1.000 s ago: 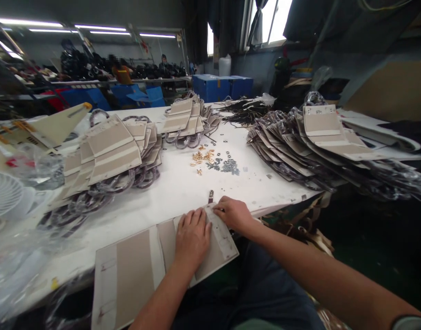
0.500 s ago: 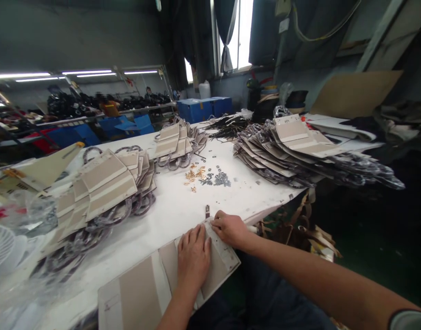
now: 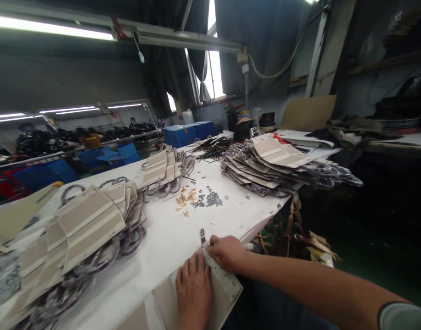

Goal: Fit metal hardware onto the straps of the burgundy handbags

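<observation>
Since the earlier frame the view has swung up and rightward, dropping hands and panel lower in it; the grip looks unchanged. The right hand's (image 3: 227, 253) fingers are drawn narrow at the far end of the beige panel (image 3: 227, 295); whether they pinch anything, I cannot tell. The left hand (image 3: 195, 288) lies flat on it, fingers slightly apart, apparently steadying it, since it overhangs the near edge of the counter (image 3: 165, 256). A metal-fitted tab (image 3: 202, 235) extends just beyond. Farther off, gold pieces (image 3: 186, 198) and grey plates (image 3: 213, 200) lie loose, seemingly for easy reach.
</observation>
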